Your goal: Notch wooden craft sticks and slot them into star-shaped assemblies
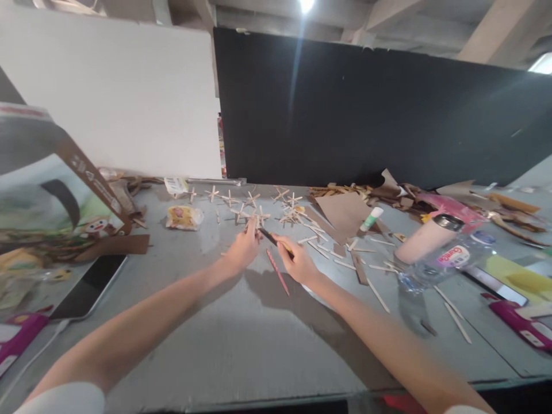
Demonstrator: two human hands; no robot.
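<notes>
Near the middle of the table, my left hand (244,248) is closed, its fingertips pinching a thin wooden stick (254,219). My right hand (298,261) grips a slim black and yellow utility knife (271,236), whose front end points at my left fingertips. Whether its blade touches the stick is too small to tell. A red-pink pencil (278,272) lies between the hands on the grey table. Just beyond them stand several small star-like pieces of crossed sticks (252,199). Loose wooden sticks (319,249) are scattered to the right.
A wrapped yellow packet (183,218) lies back left, with a phone (90,287) nearer. Brown cardboard (342,213) and a glue stick (371,219) lie right of centre. Farther right are a pink flask (428,238) and a plastic bottle (448,261). A black panel (366,115) rises behind.
</notes>
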